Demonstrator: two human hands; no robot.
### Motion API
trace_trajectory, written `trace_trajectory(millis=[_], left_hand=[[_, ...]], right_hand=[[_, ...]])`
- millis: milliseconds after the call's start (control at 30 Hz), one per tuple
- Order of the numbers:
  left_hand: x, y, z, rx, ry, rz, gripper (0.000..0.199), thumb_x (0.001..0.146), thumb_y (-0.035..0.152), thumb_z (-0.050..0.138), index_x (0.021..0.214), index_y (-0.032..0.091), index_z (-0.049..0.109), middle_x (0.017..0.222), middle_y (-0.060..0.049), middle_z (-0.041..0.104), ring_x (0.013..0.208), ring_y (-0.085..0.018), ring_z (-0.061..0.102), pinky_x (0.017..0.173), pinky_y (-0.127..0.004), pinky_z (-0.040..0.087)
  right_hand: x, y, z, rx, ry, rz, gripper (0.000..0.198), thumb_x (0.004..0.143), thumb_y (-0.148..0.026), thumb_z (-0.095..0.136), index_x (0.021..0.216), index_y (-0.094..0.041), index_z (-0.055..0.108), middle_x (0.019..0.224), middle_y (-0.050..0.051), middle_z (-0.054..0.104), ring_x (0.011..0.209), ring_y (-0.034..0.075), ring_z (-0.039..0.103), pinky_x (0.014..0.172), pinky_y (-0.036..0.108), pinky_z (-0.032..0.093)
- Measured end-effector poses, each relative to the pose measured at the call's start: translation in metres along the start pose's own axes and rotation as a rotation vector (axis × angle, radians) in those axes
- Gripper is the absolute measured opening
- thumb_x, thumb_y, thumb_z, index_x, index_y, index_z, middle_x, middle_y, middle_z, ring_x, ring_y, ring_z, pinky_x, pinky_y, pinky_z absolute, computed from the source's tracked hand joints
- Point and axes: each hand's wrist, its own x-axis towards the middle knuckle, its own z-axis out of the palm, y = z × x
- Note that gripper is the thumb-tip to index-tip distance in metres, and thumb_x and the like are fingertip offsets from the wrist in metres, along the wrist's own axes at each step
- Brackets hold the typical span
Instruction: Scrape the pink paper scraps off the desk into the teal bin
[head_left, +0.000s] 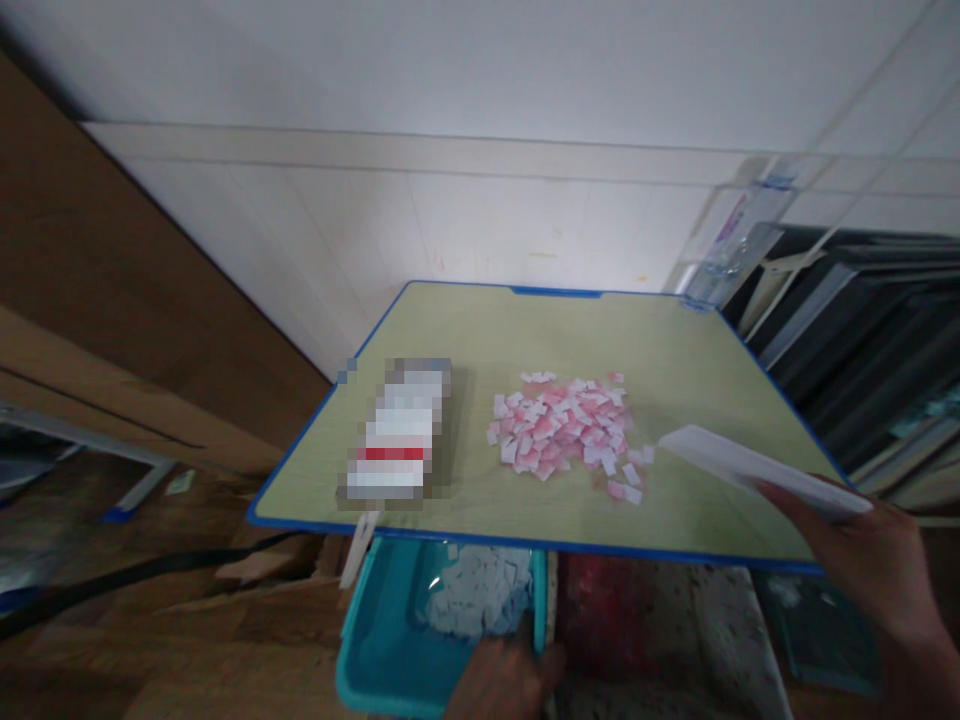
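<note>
My right hand (877,560) is closed around one end of a stiff, flat white strip (765,470), perhaps card or folded paper, held over the right side of the table. To the left of the strip's free end lies a loose heap of small pink and white paper pieces (562,425). Below the table's front edge, my left hand (506,675) grips the right rim of a teal plastic basin (371,640). White paper pieces (480,590) lie in this basin. My left fingers are partly hidden.
The low table (465,320) has a pale top and blue edging, against a white wall. A blurred-out white and red item (397,430) lies on its left side. A clear plastic bottle (731,245) stands at the back right corner, beside stacked dark panels (885,300).
</note>
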Motion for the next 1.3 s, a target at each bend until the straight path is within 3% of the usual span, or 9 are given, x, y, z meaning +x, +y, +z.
trace_trajectory(millis=[500, 733, 900, 1100, 1300], left_hand=[[0.0, 0.0, 0.003, -0.003, 0.004, -0.004, 0.028, 0.079, 0.007, 0.058, 0.105, 0.018, 0.061, 0.101, -0.016, 0.063, 0.085, -0.029, 0.063, 0.072, -0.039, 0.051], [-0.002, 0.001, -0.001, -0.016, -0.013, -0.004, 0.026, 0.08, 0.009, 0.059, 0.105, 0.017, 0.061, 0.096, -0.016, 0.065, 0.08, -0.029, 0.064, 0.067, -0.04, 0.052], [-0.003, 0.002, -0.004, -0.024, -0.002, 0.0, 0.026, 0.08, 0.007, 0.058, 0.104, 0.016, 0.061, 0.098, -0.016, 0.064, 0.083, -0.03, 0.064, 0.068, -0.039, 0.052], [-0.002, 0.001, -0.002, -0.017, -0.001, -0.001, 0.029, 0.079, 0.008, 0.057, 0.107, 0.017, 0.06, 0.103, -0.017, 0.063, 0.089, -0.031, 0.062, 0.073, -0.04, 0.051], [-0.001, -0.001, 0.004, -0.01, -0.001, -0.003, 0.03, 0.077, 0.007, 0.057, 0.105, 0.017, 0.06, 0.095, -0.016, 0.065, 0.082, -0.03, 0.064, 0.068, -0.039, 0.052]], right_hand=[[-0.001, 0.013, 0.002, -0.044, 0.029, 0.032, 0.034, 0.063, -0.049, 0.066, 0.075, -0.018, 0.076, 0.066, 0.002, 0.074, 0.065, 0.028, 0.07, 0.052, 0.028, 0.054], [0.0, 0.005, 0.003, -0.006, 0.007, 0.014, 0.028, 0.063, -0.049, 0.065, 0.068, -0.022, 0.074, 0.067, 0.001, 0.074, 0.065, 0.028, 0.07, 0.056, 0.033, 0.056], [-0.002, -0.004, -0.004, 0.025, -0.062, -0.004, 0.022, 0.065, -0.047, 0.063, 0.068, -0.028, 0.074, 0.066, -0.002, 0.074, 0.063, 0.027, 0.07, 0.055, 0.033, 0.056], [-0.003, 0.002, -0.015, 0.031, -0.055, 0.06, 0.024, 0.063, -0.043, 0.067, 0.071, -0.022, 0.076, 0.069, 0.0, 0.075, 0.068, 0.029, 0.071, 0.057, 0.029, 0.056], [-0.001, 0.005, -0.018, 0.021, -0.031, 0.122, 0.027, 0.063, -0.044, 0.068, 0.072, -0.019, 0.075, 0.052, 0.001, 0.07, 0.052, 0.026, 0.068, 0.035, 0.025, 0.047]])
